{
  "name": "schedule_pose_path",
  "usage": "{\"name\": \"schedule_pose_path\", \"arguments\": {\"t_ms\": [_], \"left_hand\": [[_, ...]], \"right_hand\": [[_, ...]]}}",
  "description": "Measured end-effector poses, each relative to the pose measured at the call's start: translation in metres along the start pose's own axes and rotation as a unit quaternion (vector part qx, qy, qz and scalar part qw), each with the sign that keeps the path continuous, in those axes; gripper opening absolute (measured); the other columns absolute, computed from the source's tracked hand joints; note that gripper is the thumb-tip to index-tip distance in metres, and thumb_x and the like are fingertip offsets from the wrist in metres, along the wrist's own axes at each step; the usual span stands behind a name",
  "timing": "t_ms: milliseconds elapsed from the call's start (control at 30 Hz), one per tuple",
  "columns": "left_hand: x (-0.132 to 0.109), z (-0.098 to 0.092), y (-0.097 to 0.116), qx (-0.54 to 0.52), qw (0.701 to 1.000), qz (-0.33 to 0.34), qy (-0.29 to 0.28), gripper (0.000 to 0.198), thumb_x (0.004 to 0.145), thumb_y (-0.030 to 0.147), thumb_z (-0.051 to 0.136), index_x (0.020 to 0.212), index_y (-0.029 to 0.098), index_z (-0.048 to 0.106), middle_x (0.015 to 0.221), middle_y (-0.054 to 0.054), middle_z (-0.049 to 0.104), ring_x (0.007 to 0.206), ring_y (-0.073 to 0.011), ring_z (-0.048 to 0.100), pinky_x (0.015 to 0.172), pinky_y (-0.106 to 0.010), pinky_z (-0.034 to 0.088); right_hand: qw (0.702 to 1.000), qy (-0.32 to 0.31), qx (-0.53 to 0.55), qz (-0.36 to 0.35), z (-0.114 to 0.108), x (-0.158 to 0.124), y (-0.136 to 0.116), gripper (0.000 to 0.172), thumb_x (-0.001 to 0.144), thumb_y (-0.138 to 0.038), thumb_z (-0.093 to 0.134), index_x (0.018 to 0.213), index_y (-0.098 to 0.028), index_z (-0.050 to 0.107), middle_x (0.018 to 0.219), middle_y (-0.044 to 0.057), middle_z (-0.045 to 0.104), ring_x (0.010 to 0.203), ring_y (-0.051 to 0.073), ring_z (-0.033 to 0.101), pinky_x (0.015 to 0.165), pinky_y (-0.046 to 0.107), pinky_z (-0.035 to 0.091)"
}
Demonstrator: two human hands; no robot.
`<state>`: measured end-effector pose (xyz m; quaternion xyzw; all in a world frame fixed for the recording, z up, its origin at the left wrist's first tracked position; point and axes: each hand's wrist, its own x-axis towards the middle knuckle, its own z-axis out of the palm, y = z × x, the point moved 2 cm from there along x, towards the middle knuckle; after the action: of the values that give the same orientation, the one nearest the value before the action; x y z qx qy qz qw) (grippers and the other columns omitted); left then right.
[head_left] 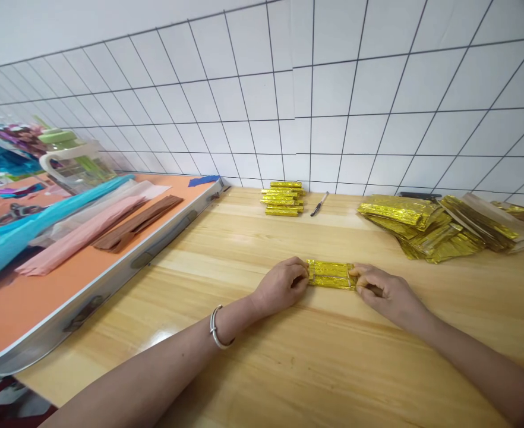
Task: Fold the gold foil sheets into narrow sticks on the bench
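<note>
Flat on the wooden table lies a small panel of shiny gold foil strips (332,274), set side by side with narrow bands across both ends. My left hand (284,282) is closed in a pinch at its left end. The right end is pinched between the thumb and fingers of my right hand (384,291). The fingertips hide both edges of the strips. Beyond my hands, near the wall, stands a neat stack of similar gold strip bundles (283,199). A larger loose heap of gold strips (422,226) spreads to the right.
A pen (319,204) lies beside the stack. Clear plastic sleeves (507,217) rest with the heap. On the left, an orange table (110,279) carries blue, pink and brown crepe paper (137,223), scissors (19,212) and a green-lidded jug (72,157). A white tiled wall (333,89) rises behind.
</note>
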<state>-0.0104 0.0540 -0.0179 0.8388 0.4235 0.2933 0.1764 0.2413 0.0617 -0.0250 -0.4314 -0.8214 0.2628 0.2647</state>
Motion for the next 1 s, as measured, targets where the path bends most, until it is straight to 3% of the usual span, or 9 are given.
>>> {"name": "schedule_pose_path", "arguments": {"t_ms": [333,667,1000], "left_hand": [[0.003,0.005,-0.002,-0.001,0.999,-0.026,0.034,0.011,0.073,0.008,0.052,0.064,0.015,0.053,0.083,-0.006,0.056,0.077,-0.0141,0.057,0.072,-0.026,0.050],[0.000,-0.005,-0.010,-0.106,0.994,-0.018,-0.016,0.004,0.080,0.015,0.056,0.078,0.016,0.059,0.093,-0.006,0.058,0.087,-0.0136,0.057,0.081,-0.026,0.048],[0.003,-0.004,-0.008,-0.067,0.997,0.016,-0.018,0.011,0.082,0.014,0.051,0.074,0.015,0.059,0.090,-0.007,0.057,0.089,-0.0149,0.056,0.081,-0.027,0.048]], "right_hand": [[1.000,0.021,-0.014,-0.009,0.003,0.007,-0.001,0.012,0.070,-0.012,0.051,0.063,-0.022,0.053,0.103,0.005,0.062,0.107,0.023,0.056,0.082,0.035,0.049],[1.000,0.017,0.002,0.000,0.003,0.005,0.004,0.010,0.072,-0.015,0.053,0.065,-0.022,0.055,0.106,0.006,0.061,0.108,0.023,0.054,0.081,0.034,0.050],[0.995,0.017,0.092,0.042,0.005,0.004,0.010,0.005,0.074,-0.020,0.054,0.071,-0.022,0.058,0.107,0.007,0.060,0.112,0.024,0.052,0.078,0.032,0.052]]}}
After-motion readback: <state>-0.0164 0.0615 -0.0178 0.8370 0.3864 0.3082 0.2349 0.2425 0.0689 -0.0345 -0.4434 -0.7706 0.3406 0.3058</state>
